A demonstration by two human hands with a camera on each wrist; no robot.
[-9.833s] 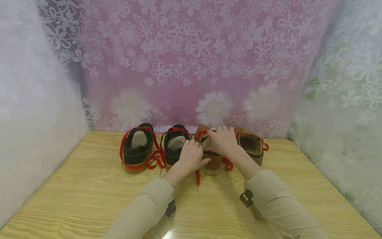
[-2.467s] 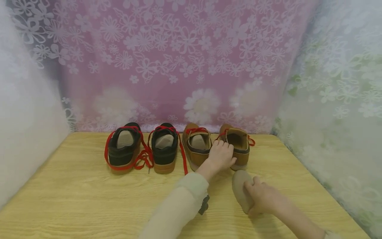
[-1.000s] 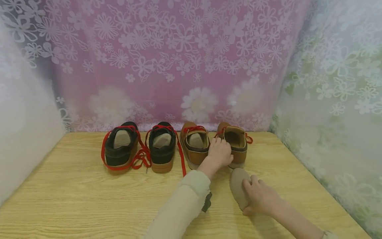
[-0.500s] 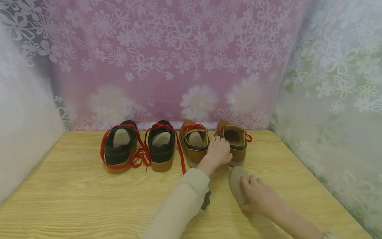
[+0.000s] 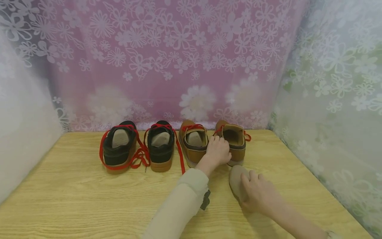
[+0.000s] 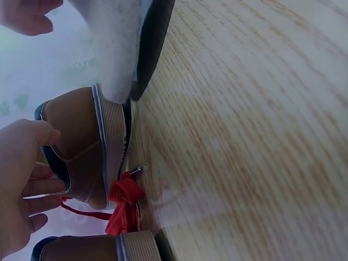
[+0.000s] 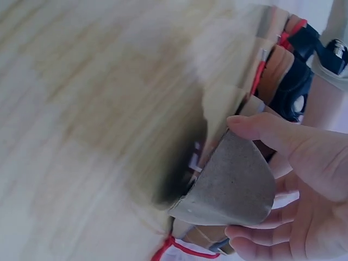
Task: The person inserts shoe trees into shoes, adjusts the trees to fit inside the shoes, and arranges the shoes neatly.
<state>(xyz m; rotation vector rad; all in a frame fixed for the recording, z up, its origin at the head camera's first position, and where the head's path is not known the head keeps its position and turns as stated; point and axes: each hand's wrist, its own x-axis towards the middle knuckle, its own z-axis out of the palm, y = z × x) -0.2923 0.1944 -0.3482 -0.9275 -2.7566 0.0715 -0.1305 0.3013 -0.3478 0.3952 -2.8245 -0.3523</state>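
My left hand (image 5: 219, 151) holds the rightmost brown shoe (image 5: 238, 152) at the left of its heel collar. In the left wrist view the thumb lies against the heel and the fingers bend around the collar. That shoe's opening shows a dark, hollow inside. Just in front of its heel, my right hand (image 5: 262, 192) grips a grey-beige moulded shoe insert (image 5: 237, 182) from the right, rounded end toward the shoe. The right wrist view shows thumb and fingers on opposite edges of the insert (image 7: 234, 179), tilted close over the table. Beside it stands the other brown shoe (image 5: 195, 155), with an insert (image 5: 194, 138) inside.
Two black shoes (image 5: 161, 158) with red laces stand to the left, each with an insert visible in its opening. A loose red lace (image 5: 139, 158) lies between them. The wooden table (image 5: 89, 202) ends at a pink flowered curtain (image 5: 155, 83) behind the row of shoes.
Earlier both hands were at the left brown shoe. Since then the left hand has moved to the rightmost shoe and the right hand has picked up the insert. Over the last second they barely shift.
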